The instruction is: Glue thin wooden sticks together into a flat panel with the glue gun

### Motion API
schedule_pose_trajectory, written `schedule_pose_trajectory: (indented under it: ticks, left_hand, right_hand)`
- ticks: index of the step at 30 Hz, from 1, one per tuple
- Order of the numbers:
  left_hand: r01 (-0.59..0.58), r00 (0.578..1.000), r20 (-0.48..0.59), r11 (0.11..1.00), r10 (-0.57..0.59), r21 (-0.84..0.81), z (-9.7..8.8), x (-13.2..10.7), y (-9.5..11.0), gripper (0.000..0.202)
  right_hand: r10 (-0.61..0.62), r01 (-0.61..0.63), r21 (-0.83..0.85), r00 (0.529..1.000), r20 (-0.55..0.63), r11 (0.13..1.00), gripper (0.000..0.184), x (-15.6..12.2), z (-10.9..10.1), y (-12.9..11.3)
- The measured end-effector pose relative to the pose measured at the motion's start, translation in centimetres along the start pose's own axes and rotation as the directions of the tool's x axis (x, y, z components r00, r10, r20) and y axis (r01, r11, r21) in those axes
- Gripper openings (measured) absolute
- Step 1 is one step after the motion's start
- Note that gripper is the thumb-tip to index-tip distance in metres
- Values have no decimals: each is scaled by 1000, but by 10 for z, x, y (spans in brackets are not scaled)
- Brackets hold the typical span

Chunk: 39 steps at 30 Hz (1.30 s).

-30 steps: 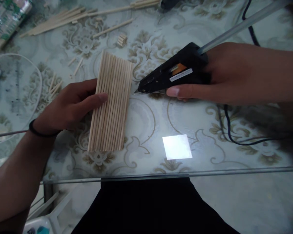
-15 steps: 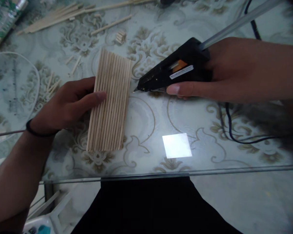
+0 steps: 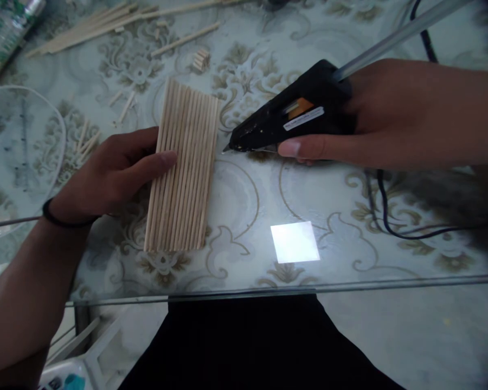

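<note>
My left hand [image 3: 122, 170] grips a flat panel of thin wooden sticks [image 3: 183, 168] laid side by side, thumb on top and the other fingers hidden beneath. The panel's upper end is cut at a slant; its lower end is nearly straight. In my right hand [image 3: 374, 116] is a black hot glue gun [image 3: 288, 116], with a long translucent glue stick [image 3: 398, 40] coming out of its back. Its metal nozzle points left, a small gap away from the panel's right edge. My right thumb lies along the gun's lower side; the trigger fingers are mostly hidden.
Long wooden sticks [image 3: 93, 30] lie at the back left, with short offcuts [image 3: 89, 143] and a small stick bundle [image 3: 201, 60] nearer. A black cord [image 3: 384, 208] loops at the right, a white cable [image 3: 61, 116] at the left. The glass table edge [image 3: 244, 292] runs along the front.
Almost nothing differs. The glue gun and my right hand have shifted very slightly; the stick panel and my left hand stay in place.
</note>
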<state>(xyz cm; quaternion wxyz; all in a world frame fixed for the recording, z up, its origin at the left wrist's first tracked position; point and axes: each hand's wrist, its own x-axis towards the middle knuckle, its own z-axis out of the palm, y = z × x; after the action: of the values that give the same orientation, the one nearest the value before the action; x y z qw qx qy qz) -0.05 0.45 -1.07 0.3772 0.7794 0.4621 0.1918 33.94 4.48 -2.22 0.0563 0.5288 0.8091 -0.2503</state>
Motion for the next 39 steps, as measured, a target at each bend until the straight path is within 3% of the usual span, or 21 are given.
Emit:
schedule_pose_trajectory:
  ticks: [3, 8, 15, 21, 34, 39]
  left_hand:
    - [-1, 1000, -8, 1000, 2, 7, 0, 0, -1, 31]
    - [9, 1000, -15, 1000, -9, 8, 0, -1, 0, 29]
    - [49, 999, -17, 999, -49, -6, 1, -1, 3, 28]
    - [59, 998, -19, 998, -59, 29, 0, -2, 1, 37]
    - [58, 998, -29, 998, -57, 23, 0, -1, 0, 31]
    - [56, 998, -23, 998, -55, 27, 0, -1, 0, 35]
  right_hand:
    - [44, -43, -60, 999, 16, 997, 96, 0, 0, 1]
    - [-10, 9, -65, 1000, -13, 998, 93, -1, 0, 1]
    - [-20, 16, -55, 998, -56, 998, 126, 2, 3, 7]
    - [10, -15, -79, 998, -67, 997, 129, 2, 6, 4]
    - [49, -62, -186, 996, -76, 981, 114, 3, 6, 7]
    - [41, -50, -94, 994, -98, 994, 99, 3, 7, 10]
